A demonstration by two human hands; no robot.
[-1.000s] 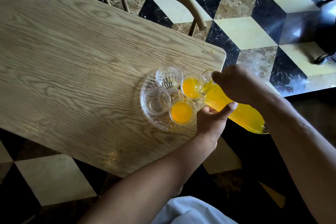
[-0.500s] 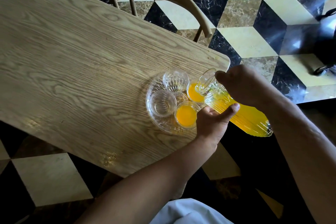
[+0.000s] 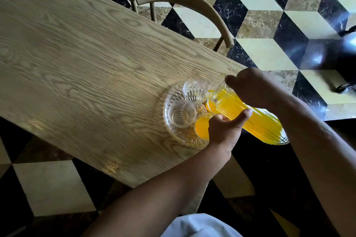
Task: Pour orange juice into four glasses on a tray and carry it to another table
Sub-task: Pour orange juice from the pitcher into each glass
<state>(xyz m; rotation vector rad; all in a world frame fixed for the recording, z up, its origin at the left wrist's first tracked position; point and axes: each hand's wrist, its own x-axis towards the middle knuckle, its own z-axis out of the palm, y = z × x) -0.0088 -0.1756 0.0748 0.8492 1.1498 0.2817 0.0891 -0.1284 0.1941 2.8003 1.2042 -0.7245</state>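
A round clear glass tray (image 3: 169,127) sits near the right corner of the wooden table (image 3: 77,67). Two empty ribbed glasses stand on it, one at the back (image 3: 194,90) and one at the left (image 3: 181,114). A glass of orange juice (image 3: 201,126) sits at the front, partly behind my left hand. Another filled glass (image 3: 210,106) is mostly hidden under the carafe. The ribbed glass carafe of orange juice (image 3: 254,119) lies tilted, its mouth over the tray. My right hand (image 3: 250,87) grips its neck from above. My left hand (image 3: 226,131) holds its body from below.
A wooden chair (image 3: 188,5) with a curved back stands at the table's far side, a second chair behind it. The floor is a cube-pattern tile in black, cream and brown. A dark object (image 3: 344,52) lies on the floor at the far right.
The carafe's mouth has shifted from the right-hand filled glass towards the back empty glass. Both hands moved with it. The camera view drifted, so the tray appears lower right.
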